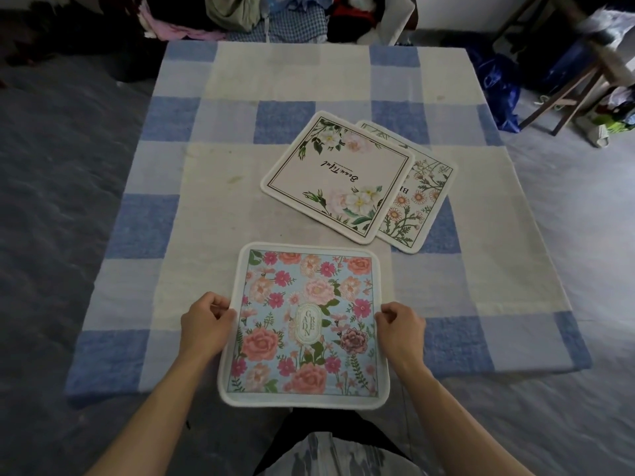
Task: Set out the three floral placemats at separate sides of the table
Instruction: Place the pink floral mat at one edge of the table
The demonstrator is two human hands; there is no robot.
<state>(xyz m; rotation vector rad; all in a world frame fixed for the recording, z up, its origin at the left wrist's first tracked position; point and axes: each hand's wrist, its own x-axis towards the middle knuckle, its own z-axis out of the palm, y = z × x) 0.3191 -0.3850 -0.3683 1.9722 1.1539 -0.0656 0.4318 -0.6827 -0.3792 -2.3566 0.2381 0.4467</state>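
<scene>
A: From the head camera, what do the hands have?

B: Both grip one mat. The left hand (206,322) pinches the left edge of the blue floral placemat (304,324), fingers curled shut on the white border. The right hand (400,326) does the same on the right edge. The mat's near end overhangs the near edge of the table (178,173), which wears a blue and cream checked cloth.

A: Is it laid down or in the air?

B: I cannot tell for sure. It looks flat and low, roughly square to the person's own side, so I judge this first placing is close to finished but not released.

A: And the other two?

B: They lie past the middle of the table, to the right. The white rose placemat (338,176) lies tilted on top, overlapping the daisy placemat (421,201), so only the daisy mat's right part shows.

A: So what is left?

B: By my reckoning, most of it. One mat is nearly set at the near side; the overlapped pair must each go to a side of its own.
</scene>
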